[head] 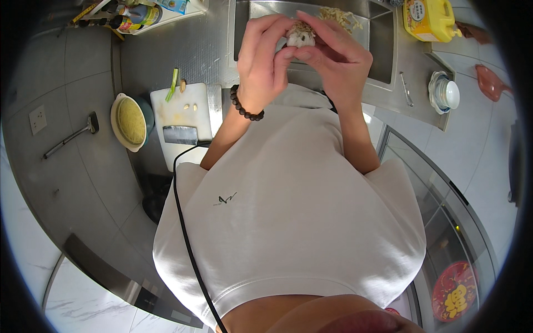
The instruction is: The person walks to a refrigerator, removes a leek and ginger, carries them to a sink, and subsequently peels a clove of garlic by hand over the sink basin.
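A garlic bulb (301, 37) with a dry, rooty brown end is held above the stainless steel sink (312, 68). My left hand (266, 52) grips it from the left, wearing a dark bead bracelet (245, 107) at the wrist. From the other side, my right hand (339, 58) holds the same bulb, thumbs nearly meeting beneath it. Pale peelings (339, 18) lie in the sink behind my right fingers. To the left, a white cutting board (179, 112) bears a cleaver (180, 135), two peeled cloves (190, 107), a piece of ginger (183, 85) and a green stalk (172, 85).
A colander of pale yellow shreds (132, 120) stands left of the board. Bottles (141, 14) fill a rack at upper left. Right of the sink are a yellow jug (429, 18), a peeler-like metal tool (406, 89) and stacked bowls (444, 93). A black cable (181, 204) hangs over my shirt.
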Available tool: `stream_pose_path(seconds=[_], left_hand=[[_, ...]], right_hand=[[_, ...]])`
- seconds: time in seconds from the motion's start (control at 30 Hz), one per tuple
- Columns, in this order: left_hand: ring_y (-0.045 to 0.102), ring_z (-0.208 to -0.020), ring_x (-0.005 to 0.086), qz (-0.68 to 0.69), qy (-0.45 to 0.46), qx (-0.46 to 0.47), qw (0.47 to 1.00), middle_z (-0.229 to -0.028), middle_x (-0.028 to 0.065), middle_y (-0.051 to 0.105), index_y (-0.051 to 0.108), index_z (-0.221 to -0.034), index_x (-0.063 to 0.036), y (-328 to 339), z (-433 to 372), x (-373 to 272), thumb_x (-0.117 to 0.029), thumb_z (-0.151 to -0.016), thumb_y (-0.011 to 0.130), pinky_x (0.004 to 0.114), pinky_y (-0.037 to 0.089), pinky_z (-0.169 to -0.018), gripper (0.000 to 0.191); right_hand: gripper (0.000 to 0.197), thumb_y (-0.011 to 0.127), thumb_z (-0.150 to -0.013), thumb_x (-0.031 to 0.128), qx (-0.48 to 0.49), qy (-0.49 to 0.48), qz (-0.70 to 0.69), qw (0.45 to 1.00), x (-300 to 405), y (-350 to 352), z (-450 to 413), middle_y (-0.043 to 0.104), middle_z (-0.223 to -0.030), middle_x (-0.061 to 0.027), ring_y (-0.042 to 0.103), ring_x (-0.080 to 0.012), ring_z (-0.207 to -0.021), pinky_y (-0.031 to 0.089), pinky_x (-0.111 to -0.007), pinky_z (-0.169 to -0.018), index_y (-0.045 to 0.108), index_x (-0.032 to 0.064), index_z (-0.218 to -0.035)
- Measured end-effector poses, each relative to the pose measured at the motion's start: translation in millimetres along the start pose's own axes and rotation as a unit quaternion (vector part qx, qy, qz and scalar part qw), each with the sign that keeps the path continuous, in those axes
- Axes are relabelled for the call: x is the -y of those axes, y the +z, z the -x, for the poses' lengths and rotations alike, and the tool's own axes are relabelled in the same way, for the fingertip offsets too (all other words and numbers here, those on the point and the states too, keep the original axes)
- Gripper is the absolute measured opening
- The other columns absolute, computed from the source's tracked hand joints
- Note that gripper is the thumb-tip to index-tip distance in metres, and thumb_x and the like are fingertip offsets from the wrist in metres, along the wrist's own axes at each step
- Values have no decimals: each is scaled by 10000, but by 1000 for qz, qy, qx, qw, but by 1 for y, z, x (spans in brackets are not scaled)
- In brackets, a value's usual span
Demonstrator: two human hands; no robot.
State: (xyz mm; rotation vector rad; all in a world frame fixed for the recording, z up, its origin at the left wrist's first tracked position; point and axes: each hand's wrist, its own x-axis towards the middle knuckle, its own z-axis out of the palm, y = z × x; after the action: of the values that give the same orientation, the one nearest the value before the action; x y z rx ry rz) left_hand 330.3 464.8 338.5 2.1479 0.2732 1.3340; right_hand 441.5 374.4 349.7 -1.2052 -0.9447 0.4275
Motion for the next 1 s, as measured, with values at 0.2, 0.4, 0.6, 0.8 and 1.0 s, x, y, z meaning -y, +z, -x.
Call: stream_pose_path(seconds=[0.2,0.4,0.6,0.8,1.0], left_hand=[[575,-941,340,-43,-32,-25,998,-1129,188,537,546,-1181,45,13,9,-5,72,-854,546,383,499,-791,328],[612,-872,343,-61,-118,-57,989,-1055,181,600,565,-1106,23,35,12,-2,87,-852,484,362,507,-736,274],[621,-771,324,-94,-186,-42,977,-934,155,615,582,-1048,32,62,30,28,-6,-916,499,373,502,-689,161],[591,-716,220,29,-313,-1,949,-827,120,623,604,-989,41,53,37,52,-161,-1029,431,349,490,-651,269],[550,-738,112,458,-484,-54,743,-932,58,631,625,-992,47,33,29,54,-189,-1056,422,267,485,-703,317]], right_hand=[[387,807,-765,102,-19,5,21,1000,2,8,4,613,-814,-16,528,-74,-670,429,-203,-579,708,24,-1130],[315,668,-913,91,-14,41,41,998,-26,6,11,641,-942,-33,581,-74,-825,462,-206,-693,619,1,-1211],[327,630,-947,125,-58,133,56,988,-56,10,17,634,-891,-30,564,-73,-750,445,-205,-648,613,1,-1250],[282,551,-979,142,-71,215,-94,970,-74,3,17,668,-902,-69,605,-145,-760,494,-269,-677,633,-47,-1171],[304,467,-1007,175,-53,299,-285,909,-78,-21,7,639,-924,-99,589,-166,-784,474,-295,-702,568,-39,-1197]])
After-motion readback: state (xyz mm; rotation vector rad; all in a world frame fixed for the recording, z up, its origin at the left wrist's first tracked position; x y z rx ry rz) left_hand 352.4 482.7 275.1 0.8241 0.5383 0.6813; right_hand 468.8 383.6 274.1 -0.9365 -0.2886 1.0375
